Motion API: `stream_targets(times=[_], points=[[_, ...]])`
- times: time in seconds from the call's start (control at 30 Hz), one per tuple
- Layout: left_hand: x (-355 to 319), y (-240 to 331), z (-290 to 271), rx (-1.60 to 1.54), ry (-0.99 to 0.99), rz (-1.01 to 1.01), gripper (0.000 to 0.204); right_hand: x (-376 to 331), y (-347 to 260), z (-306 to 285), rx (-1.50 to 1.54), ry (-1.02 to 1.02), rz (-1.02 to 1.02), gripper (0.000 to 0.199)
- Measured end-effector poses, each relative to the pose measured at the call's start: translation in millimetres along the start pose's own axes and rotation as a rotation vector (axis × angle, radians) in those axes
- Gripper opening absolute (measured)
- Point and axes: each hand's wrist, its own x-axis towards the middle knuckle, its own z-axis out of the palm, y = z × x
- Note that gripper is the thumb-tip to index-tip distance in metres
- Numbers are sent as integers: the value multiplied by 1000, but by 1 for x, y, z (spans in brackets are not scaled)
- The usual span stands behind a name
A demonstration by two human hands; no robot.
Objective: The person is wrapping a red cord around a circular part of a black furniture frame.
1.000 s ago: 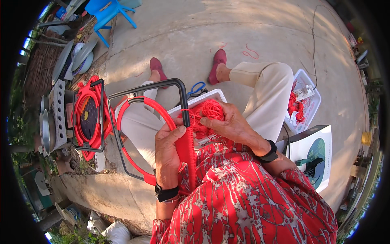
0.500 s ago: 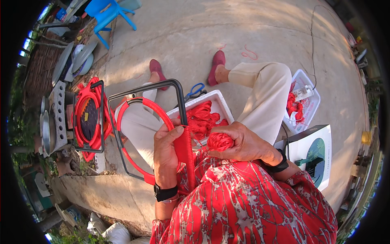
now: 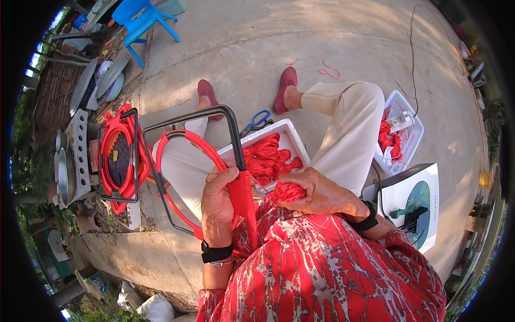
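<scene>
A black metal frame (image 3: 234,129) with a round inner ring, partly wrapped in red cord, leans across my lap. My left hand (image 3: 218,196) is closed around its red-wrapped side bar, the thumb pressing near the top of the wrapping. In my right hand (image 3: 316,193) is a bundle of red cord (image 3: 288,191), gripped just right of the frame. A strand of cord runs from the bundle toward the wrapped bar. Beyond my hands, a white foam box (image 3: 292,134) between my legs holds more red cord (image 3: 268,158).
Blue-handled scissors (image 3: 258,121) lie beyond the foam box. A white tray (image 3: 413,134) with red cord and a power strip stands at right, near a white carton (image 3: 429,188). At left are another red-wrapped frame (image 3: 115,155) and a perforated block (image 3: 80,153). A blue chair (image 3: 142,24) stands far left.
My right hand and the cord bundle have shifted slightly downward and turned a little. The left hand keeps its hold on the frame, its thumb barely moved.
</scene>
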Motion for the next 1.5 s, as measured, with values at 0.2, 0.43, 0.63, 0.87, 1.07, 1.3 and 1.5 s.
stream_targets(times=[0.2, 0.43, 0.63, 0.87, 1.07, 1.3, 1.5], points=[[2, 0, -8, 27, -47, 22, 12, -3, -3, 0, 24, 20, 162, 26], [-1, -2, -2, 65, -6, 26, 12, -7, 1, -2, 44, 8, 189, 26], [1, -4, -3, 73, -11, 27, 14, -7, 4, 0, 47, -6, 175, 29], [1, -4, -5, 78, -19, 41, 16, -9, 0, 1, 41, 13, 260, 30], [-1, -2, -6, 85, -24, 38, 18, -10, 2, 4, 113, 30, 373, 30], [0, 1, -7, 71, -59, -36, 15, -9, 3, 4, 22, 59, 265, 20], [-3, 1, -6, 98, -45, -7, 14, -8, -1, -4, 66, -6, 225, 25]])
